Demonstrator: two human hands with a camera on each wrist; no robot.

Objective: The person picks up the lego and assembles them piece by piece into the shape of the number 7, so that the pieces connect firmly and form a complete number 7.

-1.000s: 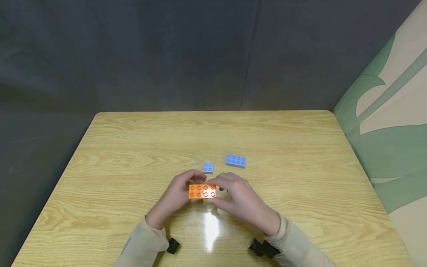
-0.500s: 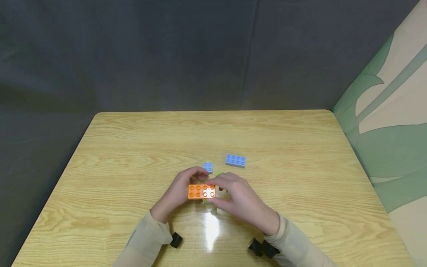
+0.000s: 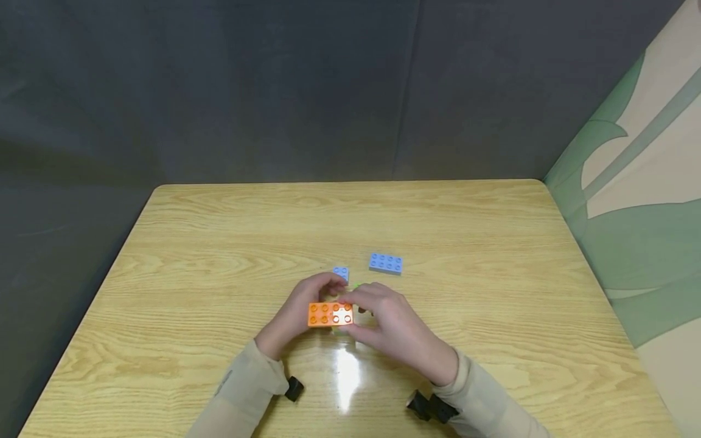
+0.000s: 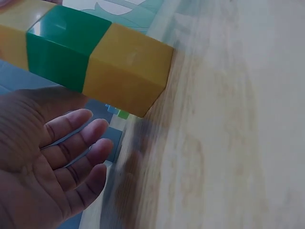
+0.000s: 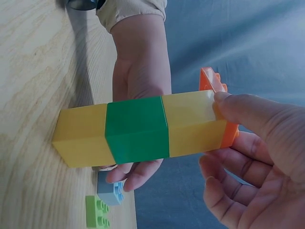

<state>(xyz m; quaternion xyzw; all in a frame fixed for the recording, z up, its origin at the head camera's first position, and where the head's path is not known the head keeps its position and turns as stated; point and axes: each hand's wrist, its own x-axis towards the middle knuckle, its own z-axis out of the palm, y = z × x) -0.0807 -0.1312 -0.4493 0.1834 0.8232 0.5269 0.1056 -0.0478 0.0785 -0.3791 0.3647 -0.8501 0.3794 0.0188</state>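
A tower of a yellow block (image 5: pixel 83 136), a green block (image 5: pixel 138 129) and another yellow block (image 5: pixel 193 124) rises from the wooden tabletop. An orange brick (image 3: pixel 323 314) with studs lies across its top. My right hand (image 3: pixel 391 322) pinches the tower's top, thumb on the upper yellow block just under the orange brick. My left hand (image 4: pixel 52 152) is beside the tower, its fingers loosely bent and holding nothing. In the head view that hand partly covers a small blue brick (image 3: pixel 341 272). The orange brick hides most of the tower from above.
A longer blue brick (image 3: pixel 386 263) lies farther back on the table (image 3: pixel 219 243). A light green brick (image 5: pixel 93 212) lies near the small blue one, mostly behind my right hand in the head view. A dark curtain (image 3: pixel 274 91) hangs beyond the table's far edge.
My left hand has shifted slightly forward and right, now overlapping the small blue brick in the head view. My right hand and the orange brick have stayed almost in place.
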